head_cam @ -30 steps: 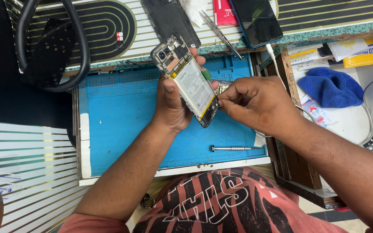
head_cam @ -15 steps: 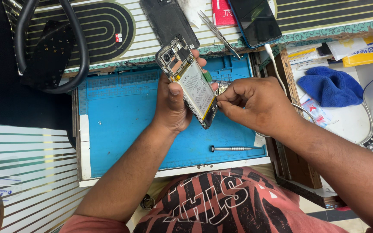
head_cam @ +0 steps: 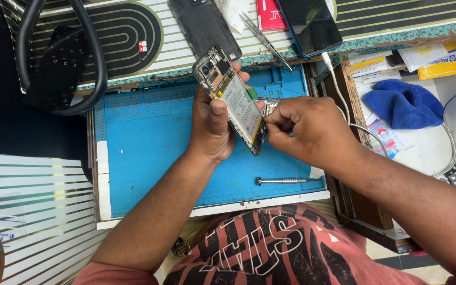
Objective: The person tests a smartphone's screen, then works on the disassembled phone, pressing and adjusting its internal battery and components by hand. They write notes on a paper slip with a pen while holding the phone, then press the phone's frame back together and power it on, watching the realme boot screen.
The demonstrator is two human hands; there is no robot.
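Left hand [head_cam: 212,124] clamped around an opened phone [head_cam: 231,98], back cover off, pale battery and camera module showing; phone held tilted above the blue work mat [head_cam: 149,153], camera end toward 11 o'clock, lower end toward 5 o'clock. Left thumb lies across the phone's near edge, fingers wrap behind. Right hand [head_cam: 310,129] comes in from 3 o'clock, fingertips pinched together at the phone's lower right edge, touching it; whether they hold some small part there, cannot tell. Hands are close, both meeting on the phone at frame centre. Thin silver screwdriver [head_cam: 282,180] lies flat on the mat at 5 o'clock of the phone, well apart from both hands. At 12 o'clock, on the striped surface beyond the mat: dark back cover [head_cam: 202,25], metal tweezers [head_cam: 264,38] just beside it, and a second dark phone [head_cam: 311,24] with a white cable [head_cam: 339,92] plugged in. Black looped cable [head_cam: 93,63] at 10 o'clock. Blue cloth [head_cam: 405,103] at 3 o'clock, off the mat. Person's red patterned shirt [head_cam: 270,248] at 6 o'clock.
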